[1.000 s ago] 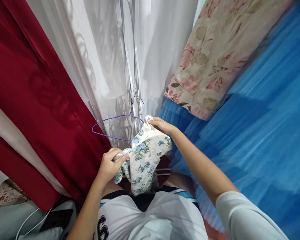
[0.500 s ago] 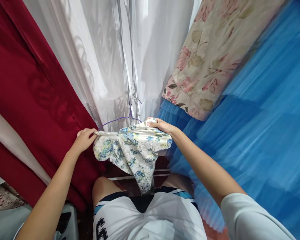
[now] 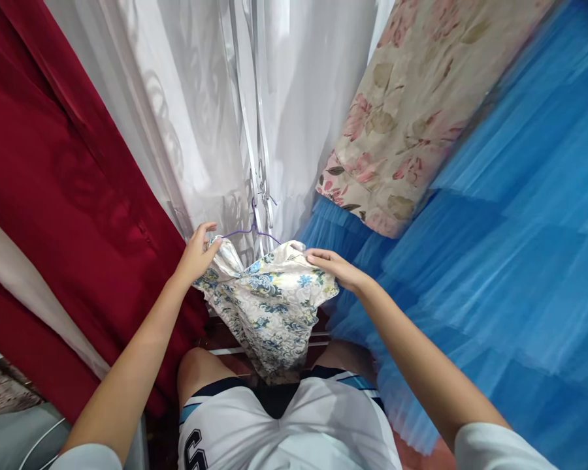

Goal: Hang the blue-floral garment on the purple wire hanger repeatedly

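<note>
A white blouse with a blue and yellow floral print (image 3: 269,300) hangs in front of my knees on a purple hanger (image 3: 253,225). My left hand (image 3: 198,254) is at the blouse's left shoulder, its thumb against the cloth and its fingers apart. On the other side, my right hand (image 3: 338,267) pinches the right shoulder, with part of the fingers hidden by the fabric. The hanger's hook and short lengths of both arms show above the neckline; the rest is inside the blouse.
White curtains or gowns (image 3: 304,98) hang ahead, with white straps (image 3: 259,130) running down the middle. Dark red fabric (image 3: 98,176) hangs at left. A pink-flowered cloth (image 3: 396,130) and blue tulle (image 3: 509,274) hang at right. A grey surface with a white cable (image 3: 36,440) is at lower left.
My left hand has moved right and up, from the stretched-out edge to the shoulder, and its fingers have parted. The blouse hangs lower and more spread out. My right hand has shifted slightly right.
</note>
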`<state>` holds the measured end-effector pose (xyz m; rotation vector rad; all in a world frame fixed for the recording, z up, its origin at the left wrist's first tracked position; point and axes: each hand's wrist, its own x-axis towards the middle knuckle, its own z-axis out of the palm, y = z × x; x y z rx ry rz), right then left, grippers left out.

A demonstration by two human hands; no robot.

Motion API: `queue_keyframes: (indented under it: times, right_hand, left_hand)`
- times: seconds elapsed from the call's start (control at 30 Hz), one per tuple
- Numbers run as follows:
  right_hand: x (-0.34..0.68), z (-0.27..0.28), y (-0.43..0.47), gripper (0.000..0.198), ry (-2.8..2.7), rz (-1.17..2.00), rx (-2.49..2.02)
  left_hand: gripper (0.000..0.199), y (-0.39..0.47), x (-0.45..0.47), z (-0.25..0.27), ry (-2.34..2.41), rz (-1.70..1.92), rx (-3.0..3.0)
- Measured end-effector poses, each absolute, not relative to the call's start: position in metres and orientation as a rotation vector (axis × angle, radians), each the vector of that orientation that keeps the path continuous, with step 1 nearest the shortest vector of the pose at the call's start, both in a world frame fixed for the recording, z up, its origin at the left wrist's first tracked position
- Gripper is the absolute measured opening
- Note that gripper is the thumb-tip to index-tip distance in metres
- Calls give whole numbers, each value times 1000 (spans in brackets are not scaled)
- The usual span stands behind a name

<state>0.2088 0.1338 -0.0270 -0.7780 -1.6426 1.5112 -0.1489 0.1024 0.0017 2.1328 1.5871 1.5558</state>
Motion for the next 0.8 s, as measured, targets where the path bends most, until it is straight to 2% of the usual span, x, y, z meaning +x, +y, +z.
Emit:
queue_keyframes:
  times: [0.17, 0.37, 0.53, 0.8]
  right_hand:
    - [223, -22, 121, 38, -1663, 1302, -778]
    - [215, 20, 130, 35, -1553, 1348, -822]
    - [211, 23, 130, 36, -1569, 1315, -857]
    - [239, 39, 148, 35, -1648, 1300, -954]
  left_hand:
    - [20, 101, -142, 7, 1706, 1539, 2244]
    - [19, 100, -134, 26, 1814, 1576, 2309]
    - [18, 108, -136, 19, 1950, 1543, 2196]
    - [25, 97, -118, 20, 1756, 1448, 2079]
